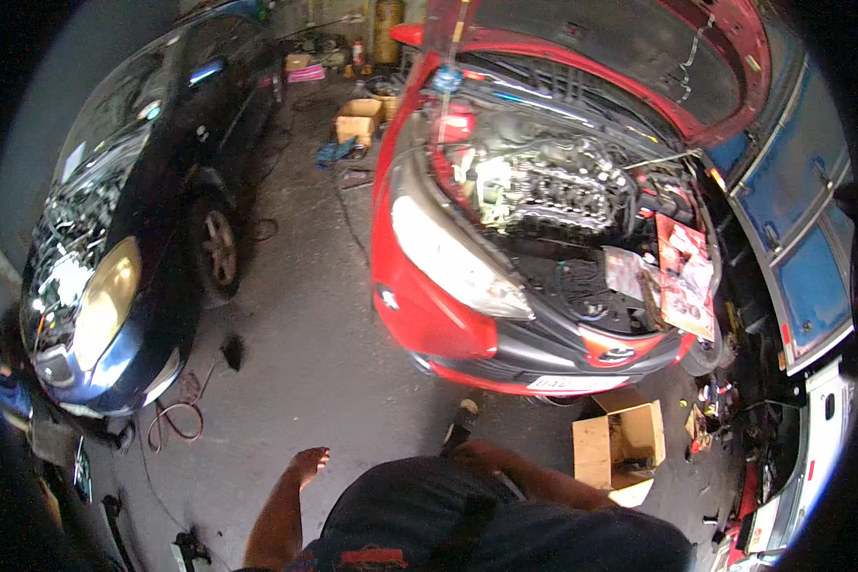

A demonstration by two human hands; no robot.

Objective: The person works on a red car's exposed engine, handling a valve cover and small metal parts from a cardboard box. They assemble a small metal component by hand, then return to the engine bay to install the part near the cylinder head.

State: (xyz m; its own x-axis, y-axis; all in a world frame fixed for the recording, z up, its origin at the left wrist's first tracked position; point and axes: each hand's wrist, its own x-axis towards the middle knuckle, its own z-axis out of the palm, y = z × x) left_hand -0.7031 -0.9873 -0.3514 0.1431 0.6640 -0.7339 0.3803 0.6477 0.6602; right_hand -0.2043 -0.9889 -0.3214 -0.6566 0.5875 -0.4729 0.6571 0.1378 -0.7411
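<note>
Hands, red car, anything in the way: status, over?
Left hand empty. Right hand partly hidden, grip unclear. Red car: hood up, engine exposed. Cardboard box near its front.

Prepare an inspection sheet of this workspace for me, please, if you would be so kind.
Surface: dark grey floor, with scattered items.
Main things: red car, its hood raised and engine exposed.
Clutter: open cardboard box near the front bumper; red-and-white printed card lying on the car's front.
Hands: left hand empty, fingers loosely open; right hand near the waist, grip unclear.
Cables: reddish loop, hose or cable unclear.
Surroundings: dark car left; blue panels right.
</note>
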